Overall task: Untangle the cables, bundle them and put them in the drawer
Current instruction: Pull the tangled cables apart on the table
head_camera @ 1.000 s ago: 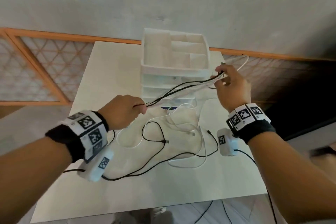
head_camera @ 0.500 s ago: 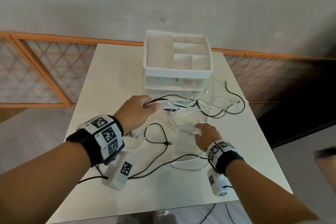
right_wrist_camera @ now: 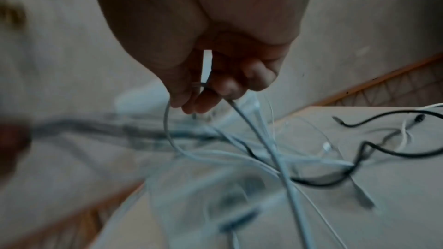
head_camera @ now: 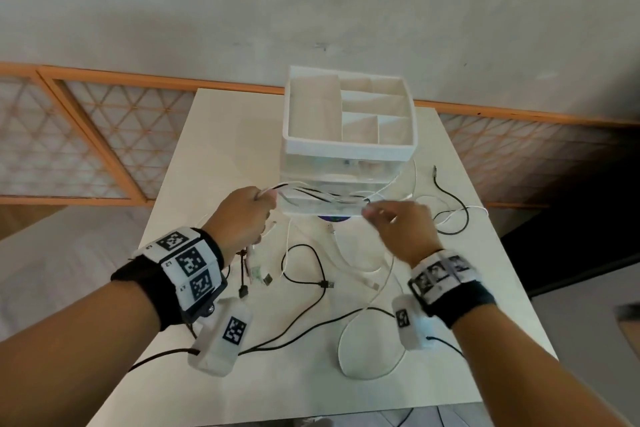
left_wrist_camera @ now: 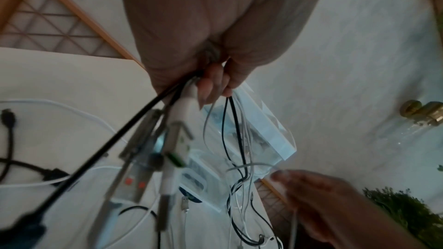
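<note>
My left hand (head_camera: 247, 215) grips a bunch of black and white cables (head_camera: 311, 192) in front of the drawer unit (head_camera: 346, 180); several plug ends hang below the fist (left_wrist_camera: 177, 139). My right hand (head_camera: 398, 222) is raised beside it and pinches a white cable (right_wrist_camera: 249, 124) between thumb and fingers. More black cable (head_camera: 311, 274) and white cable (head_camera: 367, 350) lie tangled on the table. The unit's drawers look shut.
The white organiser tray (head_camera: 294, 121) with empty compartments tops the drawer unit at the table's far middle. A loose black cable (head_camera: 450, 204) trails to the right of the unit. The white table (head_camera: 214, 156) ends just below my wrists.
My right hand let go of the far cable ends, dropped to the table, and has now risen pinching a white cable. My left hand kept its grip and lifted slightly.
</note>
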A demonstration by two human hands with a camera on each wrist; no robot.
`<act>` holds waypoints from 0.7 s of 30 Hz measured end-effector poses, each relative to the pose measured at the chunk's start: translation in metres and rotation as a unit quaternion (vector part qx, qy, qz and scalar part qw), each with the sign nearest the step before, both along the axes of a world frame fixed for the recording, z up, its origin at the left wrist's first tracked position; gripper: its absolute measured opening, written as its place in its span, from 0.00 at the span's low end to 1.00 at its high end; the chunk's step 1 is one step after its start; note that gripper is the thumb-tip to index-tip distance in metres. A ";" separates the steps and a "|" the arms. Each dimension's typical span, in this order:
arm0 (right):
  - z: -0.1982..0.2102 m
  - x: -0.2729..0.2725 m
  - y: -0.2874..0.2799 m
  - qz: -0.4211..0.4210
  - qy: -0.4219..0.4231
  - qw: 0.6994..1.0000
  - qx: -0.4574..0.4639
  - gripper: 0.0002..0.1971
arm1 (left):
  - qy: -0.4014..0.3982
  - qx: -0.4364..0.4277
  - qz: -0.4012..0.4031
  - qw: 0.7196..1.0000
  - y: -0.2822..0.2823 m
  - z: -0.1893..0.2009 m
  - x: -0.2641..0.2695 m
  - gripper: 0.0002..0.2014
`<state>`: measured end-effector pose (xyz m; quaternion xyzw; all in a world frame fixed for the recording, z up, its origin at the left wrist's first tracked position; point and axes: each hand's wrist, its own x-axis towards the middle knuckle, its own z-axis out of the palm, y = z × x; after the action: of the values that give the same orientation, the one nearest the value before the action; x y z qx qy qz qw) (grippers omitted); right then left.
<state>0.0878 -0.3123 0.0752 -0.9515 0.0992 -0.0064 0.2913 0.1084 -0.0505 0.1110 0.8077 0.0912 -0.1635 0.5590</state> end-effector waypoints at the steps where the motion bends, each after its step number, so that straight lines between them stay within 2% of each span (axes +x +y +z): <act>1: 0.018 0.001 -0.006 -0.023 -0.043 0.998 0.045 0.07 | 0.010 -0.018 0.013 1.000 0.000 0.002 0.002 0.13; 3: 0.047 0.000 -0.017 -0.065 -0.113 0.983 0.128 0.07 | 0.018 -0.049 0.030 0.998 -0.001 0.008 0.007 0.12; 5: 0.067 -0.003 -0.022 -0.097 -0.172 0.954 0.224 0.08 | 0.016 -0.075 0.043 0.996 -0.003 0.015 0.012 0.11; 7: 0.081 -0.008 -0.015 -0.089 -0.192 0.931 0.298 0.07 | 0.008 -0.088 0.042 0.995 -0.009 0.023 0.015 0.11; 10: 0.098 -0.014 0.007 -0.008 -0.200 0.922 0.330 0.07 | -0.008 -0.119 0.004 0.993 -0.025 0.035 0.014 0.11; 13: 0.125 -0.009 0.016 -0.027 -0.268 0.880 0.391 0.07 | -0.011 -0.143 -0.017 0.989 -0.038 0.044 0.012 0.11; 15: 0.137 -0.004 0.021 -0.020 -0.253 0.862 0.439 0.07 | -0.021 -0.153 -0.027 0.988 -0.042 0.050 0.011 0.10; 19: 0.135 -0.002 0.048 0.012 -0.208 0.867 0.452 0.06 | -0.041 -0.168 -0.105 0.979 -0.054 0.060 0.002 0.10; 21: 0.136 0.000 0.052 -0.004 -0.234 0.852 0.467 0.08 | -0.041 -0.142 -0.141 0.979 -0.058 0.054 -0.003 0.11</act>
<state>0.0875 -0.2601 0.2109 -0.6730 0.0230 -0.1831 0.7162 0.1058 -0.1085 0.1652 0.7310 -0.0707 -0.2187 0.6425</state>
